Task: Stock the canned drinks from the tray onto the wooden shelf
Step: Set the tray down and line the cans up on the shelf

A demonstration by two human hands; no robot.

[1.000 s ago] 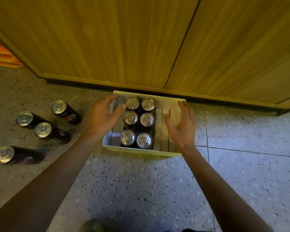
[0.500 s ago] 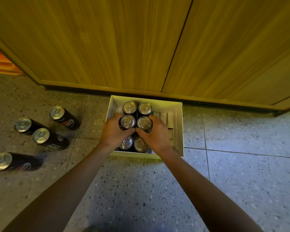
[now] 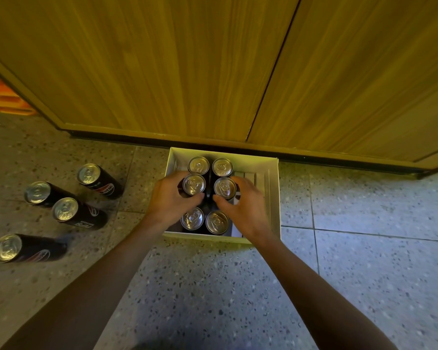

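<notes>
A white tray (image 3: 272,198) stands on the floor against the wooden cabinet. Several black cans with silver tops stand upright in its left half, in two columns. My left hand (image 3: 170,200) is wrapped around the middle can of the left column (image 3: 194,184). My right hand (image 3: 245,208) is wrapped around the middle can of the right column (image 3: 225,187). Two cans stand behind them at the tray's far wall (image 3: 210,165), and two more stand in front near my wrists (image 3: 204,219). The bodies of the gripped cans are mostly hidden by my fingers.
Several more black cans (image 3: 66,209) stand on the speckled floor to the left of the tray. Closed wooden cabinet doors (image 3: 213,72) fill the upper view. An orange patterned object (image 3: 3,97) shows at the far left edge. Tiled floor lies to the right.
Both hands came in from the tray's sides and closed on the two middle cans. Since half a second ago the grip has stayed about the same.
</notes>
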